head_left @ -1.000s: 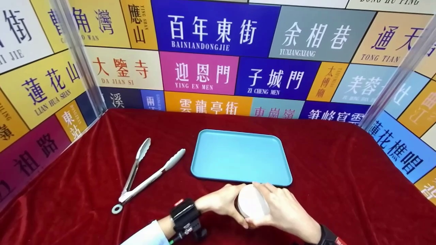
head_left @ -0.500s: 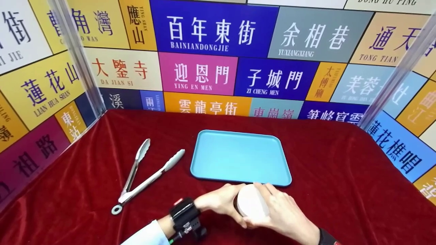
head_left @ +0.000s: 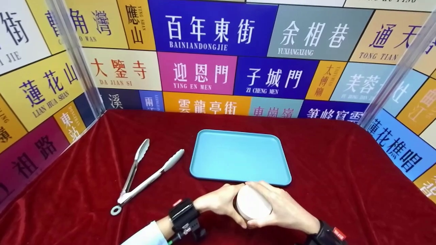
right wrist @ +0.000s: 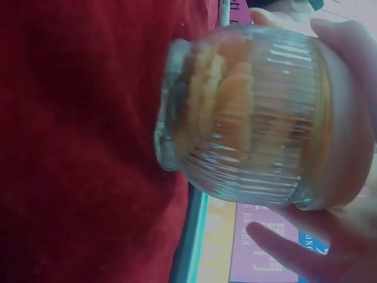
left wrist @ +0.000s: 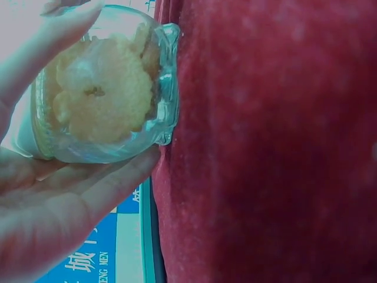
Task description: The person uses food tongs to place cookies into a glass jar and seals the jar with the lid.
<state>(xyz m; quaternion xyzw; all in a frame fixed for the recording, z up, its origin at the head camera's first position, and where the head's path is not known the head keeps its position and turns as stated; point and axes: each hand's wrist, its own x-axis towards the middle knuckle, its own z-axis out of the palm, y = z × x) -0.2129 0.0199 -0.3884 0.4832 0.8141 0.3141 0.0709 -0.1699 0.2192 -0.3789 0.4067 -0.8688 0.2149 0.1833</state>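
A clear ribbed glass jar (right wrist: 253,118) with yellowish, crinkle-edged pieces inside, like biscuits, stands upright close over the red cloth. Its round white lid (head_left: 251,201) faces up toward the head camera. My left hand (head_left: 219,201) grips the jar from the left, thumb on the near side and fingers round the far side. From the right, my right hand (head_left: 289,208) curls its fingers and thumb round the lid. In the left wrist view, the jar's glass wall and footed base show between the left thumb and fingers (left wrist: 118,183).
A blue rectangular tray (head_left: 240,156) lies just beyond the hands. Metal tongs (head_left: 143,180) lie spread on the red cloth (head_left: 85,163) to the left. Upright panels with coloured street-name signs (head_left: 214,29) surround the back and sides.
My right hand has shifted its grip and turned a little on the lid, with its wrist strap now showing more. My left hand, the tray and the tongs have stayed in place.
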